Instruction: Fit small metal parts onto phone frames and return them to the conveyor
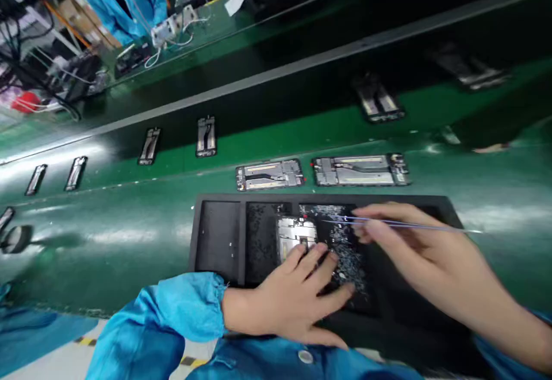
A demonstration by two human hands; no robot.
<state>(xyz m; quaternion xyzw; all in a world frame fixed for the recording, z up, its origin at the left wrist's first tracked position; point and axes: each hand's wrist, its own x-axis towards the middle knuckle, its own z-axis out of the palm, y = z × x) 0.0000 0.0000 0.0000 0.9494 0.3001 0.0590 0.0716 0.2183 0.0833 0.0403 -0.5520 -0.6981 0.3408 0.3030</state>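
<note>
While the left hand (pixel 297 302) lies spread over a smartphone frame (pixel 296 231) at the tray's (pixel 242 242) eleven o'clock, the right hand (pixel 414 248) pinches tweezers (pixel 401 226), tips pointing toward nine. A careless push could skid the frame into the loose tiny parts (pixel 347 259), scattering them. Two more frames (pixel 276 168) lie just beyond the far rim (pixel 328 198) at twelve; sideways room opens past the nine-o'clock rim (pixel 197 236).
</note>
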